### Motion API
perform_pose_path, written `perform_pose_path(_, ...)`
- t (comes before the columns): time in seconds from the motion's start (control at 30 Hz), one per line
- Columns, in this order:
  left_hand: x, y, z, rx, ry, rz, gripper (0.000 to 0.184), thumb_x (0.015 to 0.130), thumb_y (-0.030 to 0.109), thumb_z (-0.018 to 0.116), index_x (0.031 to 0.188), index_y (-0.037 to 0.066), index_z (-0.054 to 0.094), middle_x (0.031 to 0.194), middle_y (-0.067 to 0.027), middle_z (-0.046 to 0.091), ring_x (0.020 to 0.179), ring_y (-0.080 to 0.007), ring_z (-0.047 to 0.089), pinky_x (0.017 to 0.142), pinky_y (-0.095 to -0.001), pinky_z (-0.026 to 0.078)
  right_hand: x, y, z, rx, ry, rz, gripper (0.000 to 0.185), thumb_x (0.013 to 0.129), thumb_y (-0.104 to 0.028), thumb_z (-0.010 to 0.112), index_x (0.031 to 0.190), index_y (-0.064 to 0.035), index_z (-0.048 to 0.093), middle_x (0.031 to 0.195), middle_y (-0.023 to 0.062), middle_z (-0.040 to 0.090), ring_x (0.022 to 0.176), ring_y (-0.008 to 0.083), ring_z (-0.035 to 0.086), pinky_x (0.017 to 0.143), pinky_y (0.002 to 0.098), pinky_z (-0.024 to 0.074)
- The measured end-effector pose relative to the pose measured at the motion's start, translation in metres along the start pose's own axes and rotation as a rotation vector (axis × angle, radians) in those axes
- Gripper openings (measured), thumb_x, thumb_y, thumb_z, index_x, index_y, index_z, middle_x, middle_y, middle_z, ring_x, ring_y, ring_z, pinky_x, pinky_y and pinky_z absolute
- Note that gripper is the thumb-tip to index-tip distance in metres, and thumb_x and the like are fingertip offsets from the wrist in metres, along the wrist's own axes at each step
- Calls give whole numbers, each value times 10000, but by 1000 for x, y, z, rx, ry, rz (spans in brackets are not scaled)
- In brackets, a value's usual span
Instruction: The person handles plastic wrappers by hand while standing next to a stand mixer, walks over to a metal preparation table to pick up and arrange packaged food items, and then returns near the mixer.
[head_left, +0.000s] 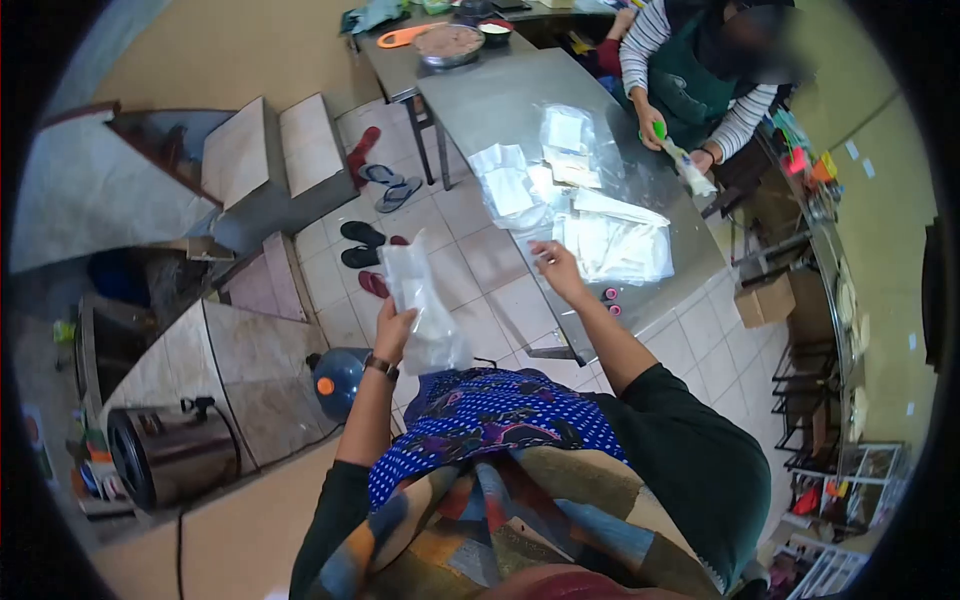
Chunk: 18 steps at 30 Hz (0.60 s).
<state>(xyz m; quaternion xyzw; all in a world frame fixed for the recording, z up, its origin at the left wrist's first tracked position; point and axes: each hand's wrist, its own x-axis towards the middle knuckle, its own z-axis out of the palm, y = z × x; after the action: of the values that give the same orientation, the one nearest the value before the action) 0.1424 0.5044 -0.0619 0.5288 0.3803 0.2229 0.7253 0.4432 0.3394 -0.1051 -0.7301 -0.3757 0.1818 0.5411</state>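
My left hand (393, 335), with a dark watch on its wrist, is closed on a clear plastic bag (430, 325) that hangs beside my apron over the tiled floor. The bag has a whitish upper part. My right hand (560, 272) is over the near-left edge of the metal table (480, 100), its fingers loosely bent and apart, with nothing visible in them. Just beyond that hand lies a spread pile of clear plastic bags (625, 240). Farther up the table are more flat bags with white contents (505, 182).
Across the table a person in a green apron (690, 85) holds a green-topped, whitish bag (690, 170). Two small pink-ended items (611, 301) lie near the table's edge. A bowl of brownish food (448, 42) stands at the back. Sandals (362, 245) and a blue water jug (340, 383) are on the floor.
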Motion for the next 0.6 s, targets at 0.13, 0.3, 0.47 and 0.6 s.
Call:
perform_pose_path(0.13,99,2,57,154,-133,137,368,743,4,559,1097,-28,465,981,-101,578,863,-159,554,757,-278,446,51,-10,-58,239,142,214,398,701,48,529,1078,-65,581,900,54,574,707,125,557,575,239,478)
perform_pose_path(0.3,210,19,135,71,-225,116,414,742,16,586,1129,-14,439,968,-115,581,830,-173,570,718,-282,460,131,7,-112,302,354,344,393,708,35,510,1088,-45,571,899,77,579,734,141,567,593,256,476)
perform_pose_path(0.47,301,20,177,555,-133,209,592,697,131,678,1202,-4,400,911,-174,590,785,-251,597,695,-306,476,213,46,-125,297,489,468,355,734,-6,529,1083,-52,575,858,59,586,695,126,564,582,245,466)
perform_pose_path(0.6,355,-6,174,821,-256,286,714,658,227,716,1242,7,369,1030,-186,537,938,-315,525,822,-353,421,273,131,-131,76,557,541,329,713,-78,589,1042,-64,604,835,59,608,705,149,581,639,278,474)
